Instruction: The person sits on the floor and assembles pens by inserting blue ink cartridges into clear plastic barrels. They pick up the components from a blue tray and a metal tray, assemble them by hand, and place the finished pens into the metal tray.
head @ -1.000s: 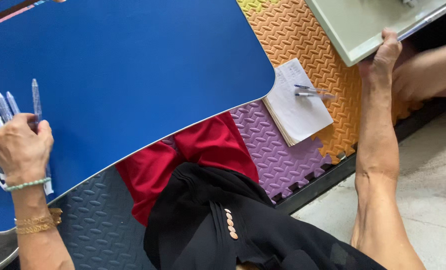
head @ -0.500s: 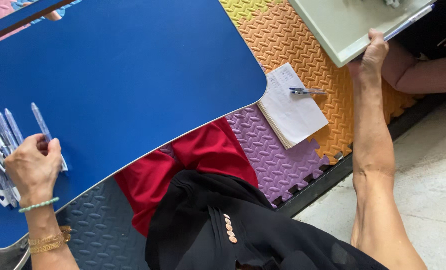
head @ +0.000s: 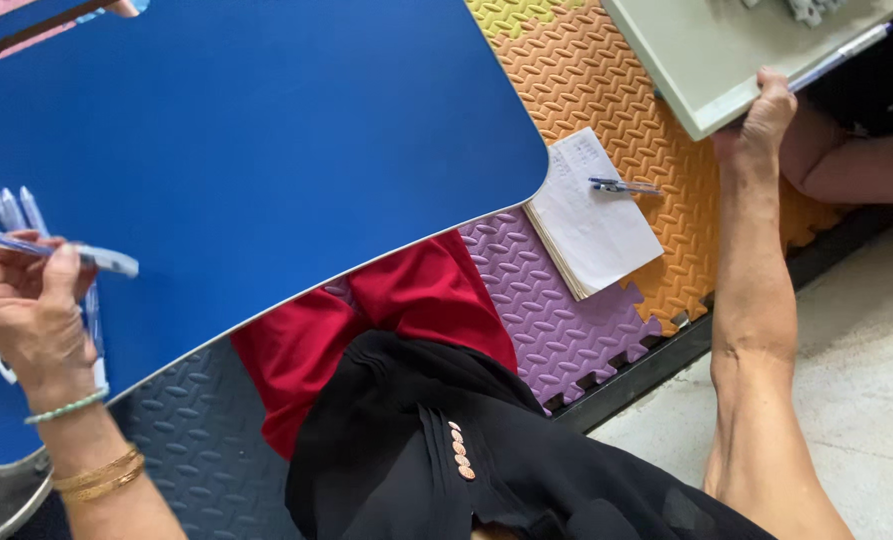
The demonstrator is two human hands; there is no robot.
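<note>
Since earlier frame, left hand [head: 26, 310] lifted one pen [head: 51, 250] off pile at left edge of blue table [head: 266, 150], pinching it. Right hand [head: 756, 125] grips pale tray [head: 686, 60] edge, upper right. Better hold pen level, near middle.

Beside your blue rounded desk [head: 266, 150] you have a white paper notepad [head: 591, 215] carrying a blue pen [head: 624, 186], lying on orange and purple foam floor mats [head: 566, 300].
</note>
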